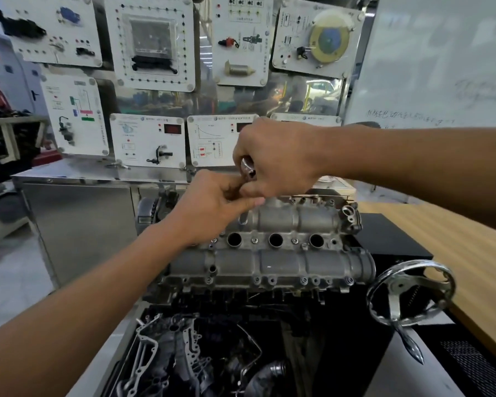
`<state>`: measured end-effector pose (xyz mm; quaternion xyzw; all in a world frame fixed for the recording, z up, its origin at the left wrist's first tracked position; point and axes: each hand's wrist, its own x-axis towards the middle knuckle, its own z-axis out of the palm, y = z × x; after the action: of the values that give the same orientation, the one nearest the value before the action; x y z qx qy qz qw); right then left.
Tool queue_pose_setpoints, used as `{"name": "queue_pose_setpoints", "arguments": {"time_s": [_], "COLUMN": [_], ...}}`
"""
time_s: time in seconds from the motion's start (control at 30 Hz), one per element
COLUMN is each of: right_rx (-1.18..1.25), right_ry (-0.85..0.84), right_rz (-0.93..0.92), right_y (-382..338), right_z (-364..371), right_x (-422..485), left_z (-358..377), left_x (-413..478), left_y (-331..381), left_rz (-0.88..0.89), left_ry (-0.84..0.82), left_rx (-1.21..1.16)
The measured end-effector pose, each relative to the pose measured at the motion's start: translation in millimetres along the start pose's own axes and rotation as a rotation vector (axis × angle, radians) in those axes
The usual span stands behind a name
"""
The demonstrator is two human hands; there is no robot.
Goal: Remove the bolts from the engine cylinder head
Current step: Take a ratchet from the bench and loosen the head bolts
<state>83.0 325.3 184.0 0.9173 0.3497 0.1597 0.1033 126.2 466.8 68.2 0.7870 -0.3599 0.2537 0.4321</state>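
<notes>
Training panels (152, 41), apparently electrical, stand behind the cylinder head (269, 262).

You face panels (152, 41) with printed labels, but their print is too blurred to read. The handwriting on the whiteboard (441, 67) to your right is also illegible.

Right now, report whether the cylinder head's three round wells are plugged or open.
Open at the top: all three wells show dark hollow bores; deeper, cannot tell.
</notes>
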Motion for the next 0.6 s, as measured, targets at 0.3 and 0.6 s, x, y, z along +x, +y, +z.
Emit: {"name": "queue_pose_setpoints", "arguments": {"time_s": [0.3,0.6], "right_rx": [0.023,0.030], "right_ry": [-0.062,-0.056], "right_rz": [0.097,0.129], "right_y": [12,13], "right_z": [25,32], "right_x": [-14,-15], "left_z": [35,40], "left_x": [0,-2], "left_y": [-17,-21], "left_rz": [0.004,0.041], "left_ry": [-0.020,-0.004], "left_rx": [-0.011,-0.035]}}
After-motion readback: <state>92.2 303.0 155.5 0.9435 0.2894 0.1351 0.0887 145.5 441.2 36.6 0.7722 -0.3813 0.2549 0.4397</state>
